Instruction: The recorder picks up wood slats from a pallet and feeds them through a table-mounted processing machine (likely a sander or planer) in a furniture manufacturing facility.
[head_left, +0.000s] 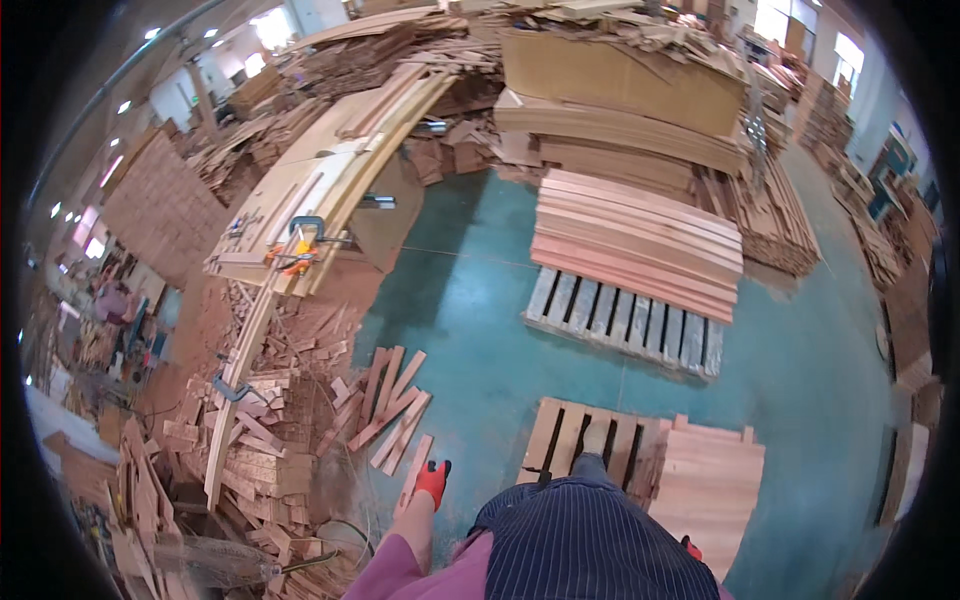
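Note:
My left hand [432,482], in a red glove with black fingertips, hangs low at the left of my body with its fingertips apart. Just beside it is a short wood strip [417,462]; whether the glove touches it is unclear. More loose strips [385,395] lie fanned out on the floor ahead of that hand. Only a bit of my right hand [691,548], gloved in red and black, shows past my striped apron, in front of a stack of pale reddish boards [712,470]. Its fingers are mostly hidden.
My foot [595,436] is over a wooden pallet [545,440]. Ahead, stacked boards [640,240] sit on a grey pallet [620,335]. To the left stands a workbench [300,180] with clamps [305,228], a long clamped beam [240,390] and heaped offcuts [265,440]. Tall board piles [620,80] stand behind.

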